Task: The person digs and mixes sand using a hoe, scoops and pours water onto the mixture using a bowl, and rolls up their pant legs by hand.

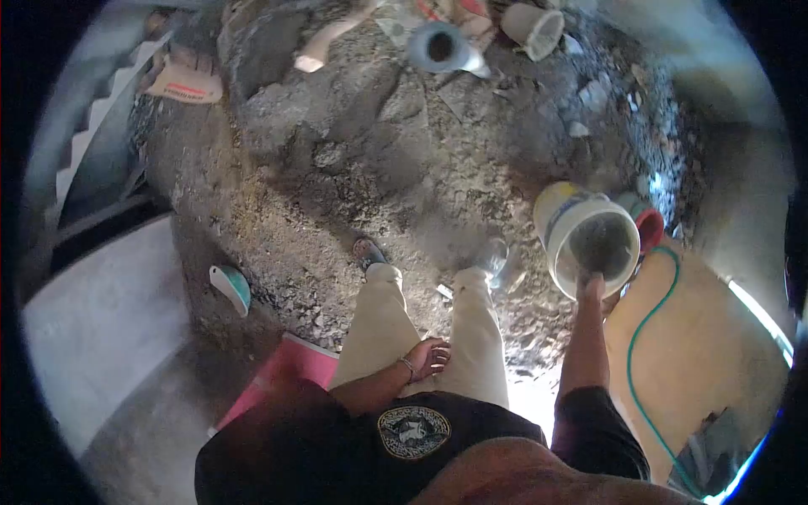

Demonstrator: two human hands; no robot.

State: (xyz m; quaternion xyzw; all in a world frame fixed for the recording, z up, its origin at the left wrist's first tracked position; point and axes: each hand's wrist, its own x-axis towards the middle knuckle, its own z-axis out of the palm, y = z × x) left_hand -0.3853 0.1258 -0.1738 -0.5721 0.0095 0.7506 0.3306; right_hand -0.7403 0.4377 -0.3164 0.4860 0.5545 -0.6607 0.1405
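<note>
My right hand is at the near rim of a white bucket, its fingers wrapped over the edge. The bucket leans with its mouth toward me, and its inside looks grey and dusty. My left hand rests over my thigh near my lap, fingers loosely apart, with nothing in it; a bracelet circles the wrist. Just behind the white bucket is a red-rimmed container.
Rough, rubble-strewn ground spreads ahead. A green hose curves at the right. A green-and-white shell-like piece lies left, near a pink panel. Farther off are a grey round container, a pale bucket and a printed sack.
</note>
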